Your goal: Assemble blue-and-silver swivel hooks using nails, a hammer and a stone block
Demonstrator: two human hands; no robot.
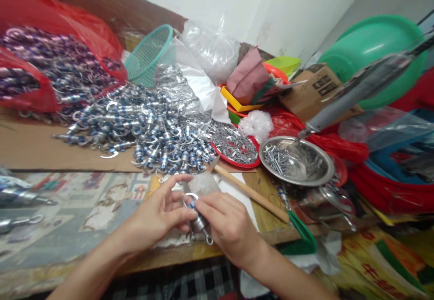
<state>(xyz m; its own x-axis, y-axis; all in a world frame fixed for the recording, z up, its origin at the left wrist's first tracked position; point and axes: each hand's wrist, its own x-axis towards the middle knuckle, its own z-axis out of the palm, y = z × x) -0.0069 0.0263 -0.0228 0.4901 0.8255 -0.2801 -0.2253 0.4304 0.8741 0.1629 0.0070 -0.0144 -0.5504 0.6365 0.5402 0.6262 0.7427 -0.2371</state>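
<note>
Both hands hold one small silver metal fitting (pixel 200 224) with a blue band, a curved hook at its upper end and a ring at its lower end. My left hand (pixel 159 212) pinches it from the left between thumb and fingers. From the right, the thumb and fingers of my right hand (pixel 230 221) close round it, hiding part of its body. Just beyond the fingers sits a whitish translucent block (pixel 204 183). A wooden-handled hammer (pixel 251 193) lies slantwise right of it. Behind the hands spreads a large heap of similar blue-banded fittings (pixel 159 130).
Small metal parts fill a red plate (pixel 255 156). Pins lie in a steel bowl (pixel 325 164), above which hangs a grey screwdriver-like tool (pixel 359 90). Red bags (pixel 108 42) of fittings stand at left, near a teal basket (pixel 149 53). Loose fittings (pixel 20 196) lie at far left.
</note>
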